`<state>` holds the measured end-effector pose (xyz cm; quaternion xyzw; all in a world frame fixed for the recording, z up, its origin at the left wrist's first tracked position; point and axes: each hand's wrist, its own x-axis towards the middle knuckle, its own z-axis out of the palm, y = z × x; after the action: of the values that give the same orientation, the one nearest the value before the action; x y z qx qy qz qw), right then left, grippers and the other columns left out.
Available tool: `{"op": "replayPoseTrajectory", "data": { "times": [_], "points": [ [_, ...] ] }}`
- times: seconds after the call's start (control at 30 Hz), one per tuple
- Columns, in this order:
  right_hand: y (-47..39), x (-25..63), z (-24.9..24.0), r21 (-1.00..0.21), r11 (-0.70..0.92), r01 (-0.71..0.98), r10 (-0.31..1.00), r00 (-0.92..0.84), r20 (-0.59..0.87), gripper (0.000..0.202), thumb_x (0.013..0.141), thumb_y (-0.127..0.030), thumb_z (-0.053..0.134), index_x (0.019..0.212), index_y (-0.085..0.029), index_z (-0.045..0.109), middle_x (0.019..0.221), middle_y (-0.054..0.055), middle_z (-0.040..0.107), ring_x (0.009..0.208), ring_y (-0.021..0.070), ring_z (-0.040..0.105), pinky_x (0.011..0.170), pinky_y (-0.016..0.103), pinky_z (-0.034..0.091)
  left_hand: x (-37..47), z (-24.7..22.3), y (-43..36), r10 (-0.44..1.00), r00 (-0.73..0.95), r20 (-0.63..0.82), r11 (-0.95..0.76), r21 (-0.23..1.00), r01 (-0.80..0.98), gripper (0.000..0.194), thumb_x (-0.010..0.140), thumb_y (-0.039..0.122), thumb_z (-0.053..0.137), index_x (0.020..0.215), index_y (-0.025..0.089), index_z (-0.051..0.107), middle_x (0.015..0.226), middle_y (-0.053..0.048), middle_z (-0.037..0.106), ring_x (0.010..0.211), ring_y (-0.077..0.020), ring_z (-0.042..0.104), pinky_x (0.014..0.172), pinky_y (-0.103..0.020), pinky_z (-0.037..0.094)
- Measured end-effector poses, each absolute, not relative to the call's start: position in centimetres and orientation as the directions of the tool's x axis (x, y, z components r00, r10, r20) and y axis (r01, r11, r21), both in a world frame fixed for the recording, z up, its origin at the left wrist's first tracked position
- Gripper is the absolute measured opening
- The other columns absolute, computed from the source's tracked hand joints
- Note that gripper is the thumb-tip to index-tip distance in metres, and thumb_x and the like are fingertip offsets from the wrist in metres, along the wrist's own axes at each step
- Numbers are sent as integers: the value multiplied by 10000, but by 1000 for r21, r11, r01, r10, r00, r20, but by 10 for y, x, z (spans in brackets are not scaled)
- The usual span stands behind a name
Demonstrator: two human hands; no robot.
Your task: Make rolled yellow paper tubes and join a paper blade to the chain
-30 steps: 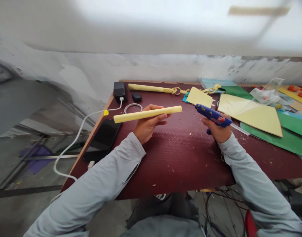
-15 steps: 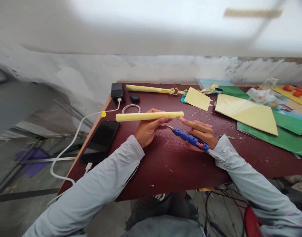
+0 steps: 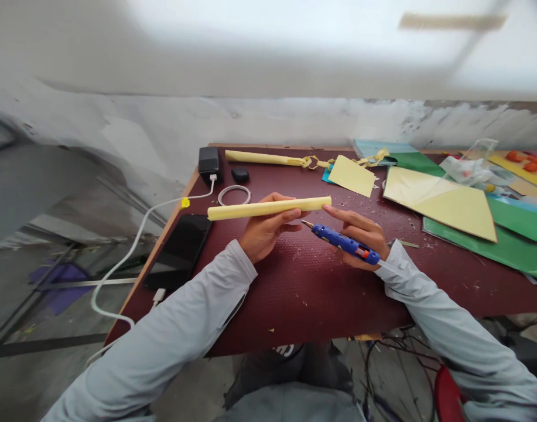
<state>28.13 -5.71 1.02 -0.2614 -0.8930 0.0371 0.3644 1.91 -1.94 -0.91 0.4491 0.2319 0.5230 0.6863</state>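
Observation:
A rolled yellow paper tube (image 3: 250, 210) lies almost level across my left hand (image 3: 268, 230), whose thumb and fingers are closed around it right of its middle. In my right hand (image 3: 360, 234) rests a blue glue gun (image 3: 345, 243), its metal tip pointing left, just below the tube, and a clear glue stick (image 3: 393, 269) sticking out of its back end. The right index finger is stretched out and its tip touches or nearly touches the tube's right end. Some of the right fingers are hidden behind the glue gun.
At the back lies another yellow paper roll (image 3: 262, 157) with a curled paper chain (image 3: 314, 162). A phone (image 3: 178, 252), white cable (image 3: 139, 234) and black adapter (image 3: 209, 161) sit on the left. Yellow sheets (image 3: 444, 202) and green sheets (image 3: 470, 234) cover the right side.
The tube's right end has tilted up slightly, and its left end has dipped. My right hand and the glue gun have shifted a little to the right.

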Motion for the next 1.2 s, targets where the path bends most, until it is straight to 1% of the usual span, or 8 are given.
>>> {"op": "replayPoseTrajectory", "data": {
  "times": [0.17, 0.3, 0.47, 0.67, 0.8, 0.9, 1.0, 1.2],
  "points": [
    [-55, 282, 11, -240, 891, 385, 438, -590, 678, 149, 827, -146, 710, 923, -224, 627, 1580, 159, 551, 1061, 263, 745, 862, 464, 620, 17, -9, -19, 912, 377, 162, 62, 854, -517, 284, 887, 255, 813, 1062, 193, 599, 1164, -54, 756, 1148, -256, 760, 741, -247, 660],
    [-55, 283, 11, -277, 888, 368, 451, -569, 687, 183, 823, -136, 716, 948, -238, 630, 1588, 124, 550, 1076, 257, 742, 884, 465, 633, 17, -8, -18, 899, 411, 154, 92, 849, -520, 244, 938, 308, 754, 1095, 197, 603, 1227, -72, 741, 1164, -263, 752, 729, -255, 661],
    [-56, 283, 9, -273, 881, 387, 461, -569, 681, 189, 823, -145, 719, 960, -244, 634, 1592, 121, 545, 1040, 246, 748, 884, 460, 635, 18, -8, -19, 891, 430, 145, 98, 864, -494, 271, 931, 322, 745, 1147, 199, 636, 1219, -78, 748, 1187, -281, 738, 767, -288, 660],
    [-55, 282, 9, -267, 891, 366, 444, -591, 673, 194, 817, -137, 713, 969, -228, 635, 1577, 151, 557, 1153, 285, 732, 903, 470, 631, 19, -9, -19, 888, 435, 152, 106, 851, -515, 291, 952, 360, 711, 1189, 201, 658, 1223, -90, 763, 1186, -291, 740, 784, -307, 655],
    [-55, 283, 10, -255, 891, 377, 442, -583, 682, 228, 805, -121, 731, 987, -228, 646, 1563, 150, 571, 1150, 295, 739, 898, 470, 636, 18, -8, -19, 887, 434, 159, 115, 834, -539, 284, 976, 357, 674, 1209, 194, 670, 1224, -99, 765, 1176, -281, 745, 786, -305, 656],
    [-56, 285, 11, -293, 873, 391, 474, -538, 697, 234, 797, -116, 753, 973, -236, 655, 1574, 124, 566, 1150, 296, 742, 909, 473, 639, 18, -8, -18, 893, 421, 159, 115, 824, -555, 311, 974, 362, 671, 1235, 194, 667, 1243, -108, 762, 1182, -284, 742, 777, -299, 653],
    [-57, 288, 10, -317, 852, 417, 508, -507, 697, 207, 807, -132, 757, 956, -243, 665, 1595, 92, 548, 1097, 274, 756, 923, 477, 638, 17, -8, -17, 901, 407, 151, 112, 825, -553, 377, 962, 394, 681, 1281, 195, 652, 1252, -120, 764, 1181, -286, 742, 784, -307, 651],
    [-57, 288, 9, -274, 859, 433, 485, -513, 708, 201, 805, -147, 765, 966, -232, 680, 1568, 105, 575, 1056, 269, 759, 863, 474, 648, 17, -8, -17, 913, 380, 148, 91, 835, -543, 416, 949, 430, 714, 1291, 203, 652, 1255, -118, 765, 1178, -294, 747, 769, -303, 648]
  ]
}}
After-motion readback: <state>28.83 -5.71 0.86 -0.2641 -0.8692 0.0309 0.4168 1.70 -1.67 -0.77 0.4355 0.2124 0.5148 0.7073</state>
